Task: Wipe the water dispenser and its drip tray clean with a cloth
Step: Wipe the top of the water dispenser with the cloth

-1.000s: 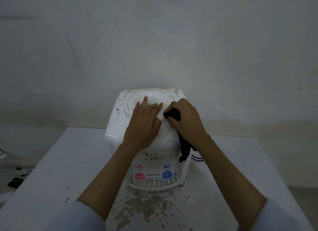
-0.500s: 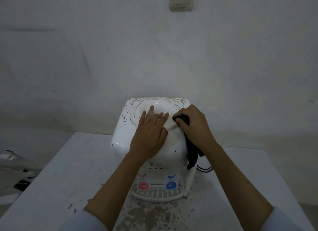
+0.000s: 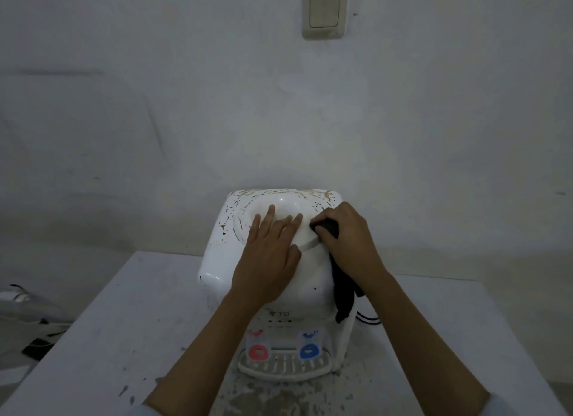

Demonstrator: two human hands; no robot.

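Wiping the top of the water dispenser (image 3: 217,260), drip tray (image 3: 283,367) not yet reached.

The dispenser stands on the bench (image 3: 108,338). The left hand (image 3: 269,260) lies flat, fingers straight, steadying the top; the right hand (image 3: 350,242) grips a dark cloth (image 3: 342,297) at the rim. Brown grime rings the far edge, so I'd expect the cloth to go there next.

Right hand (image 3: 347,239) with black cloth (image 3: 325,226) now slightly farther right along dispenser (image 3: 217,260) top rim.
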